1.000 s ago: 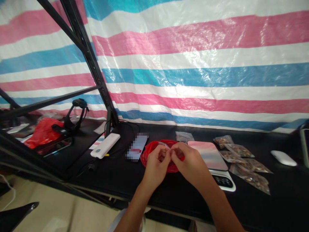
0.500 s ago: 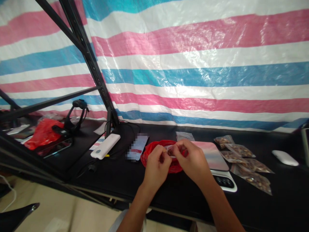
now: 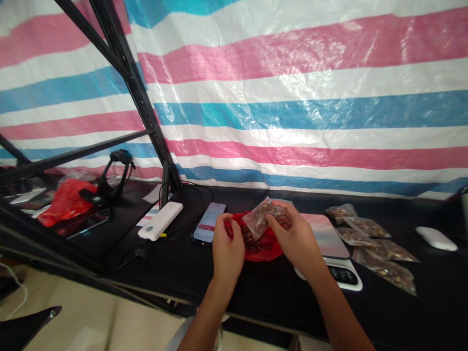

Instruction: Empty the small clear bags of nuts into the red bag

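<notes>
My right hand (image 3: 294,231) is closed on a small clear zip bag (image 3: 260,218) of brown pieces, thumb on the near side. The bag is tilted above an open red plastic bag (image 3: 265,248), which has more loose brown pieces (image 3: 249,240) inside. At the red bag's left edge is my left hand (image 3: 228,246), thumb and forefinger apart, with red plastic showing between them. Its other fingers are partly hidden. To the right of the red bag stands a kitchen scale (image 3: 325,239), partly covered by my right hand and forearm.
Several filled zip bags (image 3: 385,270) lie right of the scale, with a white mouse-like object (image 3: 436,238) beyond. Left are a phone (image 3: 210,223), a white power bank (image 3: 161,221) and cables. A black metal frame (image 3: 141,97) rises there. Striped sheeting (image 3: 292,117) hangs behind.
My hands have moved apart. My right hand has raised and turned the zip bag, showing its contents, while my left hand has let go of it and shifted slightly left.
</notes>
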Motion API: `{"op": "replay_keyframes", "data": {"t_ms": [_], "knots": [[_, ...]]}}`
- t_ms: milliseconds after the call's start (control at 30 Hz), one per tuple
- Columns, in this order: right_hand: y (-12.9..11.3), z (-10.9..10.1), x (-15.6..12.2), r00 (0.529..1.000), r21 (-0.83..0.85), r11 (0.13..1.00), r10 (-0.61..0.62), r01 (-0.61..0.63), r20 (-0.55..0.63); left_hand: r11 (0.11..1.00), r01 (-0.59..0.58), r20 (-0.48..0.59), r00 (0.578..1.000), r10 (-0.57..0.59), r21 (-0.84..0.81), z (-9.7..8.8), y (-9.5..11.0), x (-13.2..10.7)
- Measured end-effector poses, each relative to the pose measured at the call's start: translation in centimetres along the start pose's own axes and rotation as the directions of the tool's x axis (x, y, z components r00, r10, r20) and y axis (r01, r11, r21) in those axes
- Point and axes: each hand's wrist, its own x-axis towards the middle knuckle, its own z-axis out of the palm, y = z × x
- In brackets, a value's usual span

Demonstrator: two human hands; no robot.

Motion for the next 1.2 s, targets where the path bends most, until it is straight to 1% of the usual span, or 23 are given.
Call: {"op": "replay_keyframes", "data": {"t_ms": [33,67,100,133,167,233,333,533,633,733,833,967,1067,1167,1200], "knots": [[-0.2,0.0,-0.1,1.0,-0.07,0.998,-0.003,0.003,0.004,0.991,-0.081,-0.016,0.996,0.083,0.11,0.0,0.0,-0.1],[-0.4,-0.1,-0.1,1.0,-0.141,0.99,-0.01,0.012,0.02,0.967,-0.161,0.019,0.987,0.16,0.199,0.0,0.0,-0.3],[-0.6,-0.1,-0.2,0.999,-0.197,0.98,-0.022,0.03,0.042,0.936,-0.231,0.085,0.973,0.216,0.266,0.0,0.1,-0.6],[-0.8,-0.1,-0.3,0.997,-0.229,0.972,-0.041,0.055,0.065,0.905,-0.283,0.156,0.957,0.245,0.317,0.2,0.2,-0.8],[-1.1,-0.1,-0.4,0.994,-0.238,0.967,-0.069,0.088,0.088,0.879,-0.309,0.214,0.946,0.244,0.363,0.3,0.3,-1.1],[-1.6,-0.1,-0.6,0.983,-0.219,0.963,-0.132,0.157,0.125,0.849,-0.311,0.273,0.94,0.207,0.427,0.7,0.4,-1.6],[-2.4,-0.1,-0.8,0.97,-0.196,0.957,-0.184,0.213,0.158,0.845,-0.29,0.298,0.94,0.164,0.45,1.1,0.1,-1.8],[-3.1,-0.7,-1.1,0.96,-0.18,0.949,-0.235,0.261,0.153,0.876,-0.291,0.3,0.937,0.18,0.384,1.1,-0.6,-1.2],[-3.1,-1.0,-1.1,0.957,-0.183,0.944,-0.248,0.274,0.152,0.892,-0.265,0.307,0.939,0.152,0.368,1.2,-0.7,-1.2],[-2.9,-1.3,-1.1,0.956,-0.174,0.943,-0.263,0.283,0.13,0.881,-0.281,0.299,0.939,0.171,0.38,1.2,-0.7,-1.2],[-2.9,-1.6,-1.1,0.952,-0.143,0.944,-0.279,0.296,0.129,0.869,-0.328,0.33,0.921,0.207,0.371,1.1,-0.5,-1.1],[-3.0,-1.9,-1.2,0.946,-0.15,0.936,-0.301,0.317,0.121,0.87,-0.325,0.397,0.902,0.168,0.37,0.8,-0.2,-1.1],[-3.3,-2.2,-1.3,0.943,-0.17,0.929,-0.314,0.329,0.109,0.86,-0.334,0.396,0.902,0.173,0.386,0.8,-0.1,-1.0],[-3.5,-2.4,-1.3,0.941,-0.182,0.925,-0.312,0.332,0.131,0.85,-0.355,0.387,0.9,0.199,0.389,0.9,-0.2,-1.0],[-3.5,-2.5,-1.3,0.94,-0.182,0.924,-0.316,0.336,0.133,0.849,-0.351,0.371,0.906,0.203,0.394,1.0,-0.2,-1.0]]}}
